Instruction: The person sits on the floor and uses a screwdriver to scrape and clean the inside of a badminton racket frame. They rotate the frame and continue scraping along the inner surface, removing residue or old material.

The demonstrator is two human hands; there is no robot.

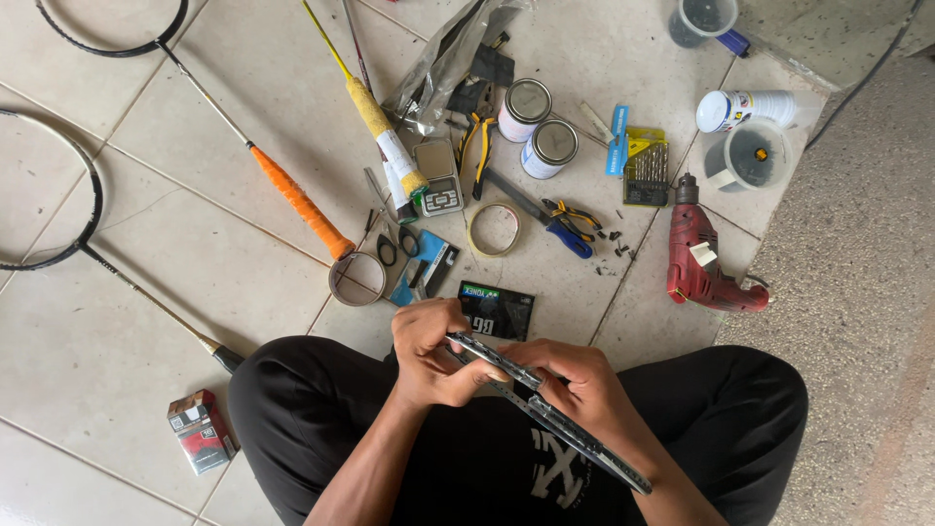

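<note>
Glossy metal racket frame (550,414); smooth floor tiles (195,224); red plastic drill (696,261).

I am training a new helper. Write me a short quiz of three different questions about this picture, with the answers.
1. True or false: both hands hold the dark racket frame piece.
2. Which tool lies on the tiles right of the small black screws? A) red power drill B) hammer C) saw
3. Fill in: the racket with the orange grip lies ____ of the two tins in the picture.

Key: 1 true, left hand and right hand grip it; 2 A, the drill; 3 left.
</note>
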